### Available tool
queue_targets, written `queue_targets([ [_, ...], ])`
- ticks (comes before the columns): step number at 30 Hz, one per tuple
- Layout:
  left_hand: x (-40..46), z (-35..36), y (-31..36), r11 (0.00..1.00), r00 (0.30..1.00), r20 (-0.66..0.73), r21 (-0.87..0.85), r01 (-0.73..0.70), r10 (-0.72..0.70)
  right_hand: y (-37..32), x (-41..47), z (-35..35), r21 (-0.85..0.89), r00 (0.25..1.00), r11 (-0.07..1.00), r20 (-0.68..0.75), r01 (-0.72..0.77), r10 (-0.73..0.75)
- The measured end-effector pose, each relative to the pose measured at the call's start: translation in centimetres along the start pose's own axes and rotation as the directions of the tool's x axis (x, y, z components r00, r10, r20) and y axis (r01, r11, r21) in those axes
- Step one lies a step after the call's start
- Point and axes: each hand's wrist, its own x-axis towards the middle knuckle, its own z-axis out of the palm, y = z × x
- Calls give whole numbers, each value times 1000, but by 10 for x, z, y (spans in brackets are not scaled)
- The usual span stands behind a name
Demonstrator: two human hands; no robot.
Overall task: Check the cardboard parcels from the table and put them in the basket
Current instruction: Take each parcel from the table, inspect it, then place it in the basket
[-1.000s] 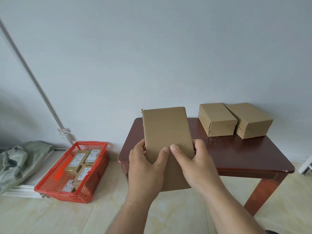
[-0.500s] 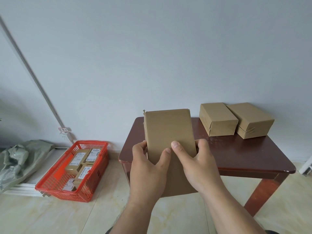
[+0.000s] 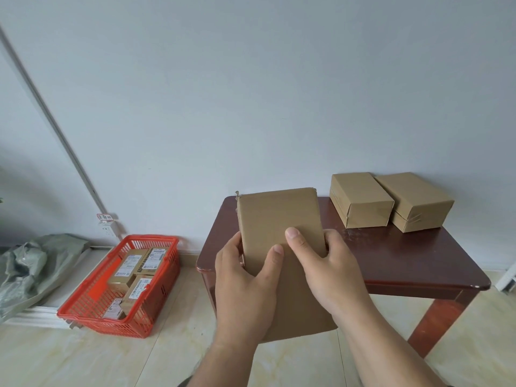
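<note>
Head view: left hand (image 3: 245,277) and right hand (image 3: 329,269) fingers curled, gripping upright cardboard parcel (image 3: 279,219) above table (image 3: 405,261).

1. Even, soft daylight; the wall (image 3: 251,93) reads bright, pale blue-grey.
2. A dim shadow falls on the wall's left side.
3. Faint sheen on the table (image 3: 405,255) top.
4. Sharp focus; the wall conduit (image 3: 55,129) leans from wide-angle distortion.

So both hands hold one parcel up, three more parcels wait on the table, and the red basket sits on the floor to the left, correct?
Not quite: the head view shows two parcels on the table, not three. The rest stands: left hand and right hand hold one parcel; red basket on the floor.
</note>
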Motion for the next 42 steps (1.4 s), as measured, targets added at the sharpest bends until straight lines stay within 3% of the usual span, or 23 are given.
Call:
queue_targets([
  [12,5,-2,9,999,999,46,-39,-17,19,-2,-5,4,53,999,998,13,45,-46],
  [23,6,-5,20,992,997,-11,-103,77,-79,3,-14,11,89,998,995,17,54,-56],
  [37,1,-2,19,996,999,9,-74,50,-50,-7,-15,11,76,998,997,-61,30,-25],
  [42,6,-3,22,988,995,10,-123,97,-97,-10,-15,9,121,999,992,1,-47,48],
])
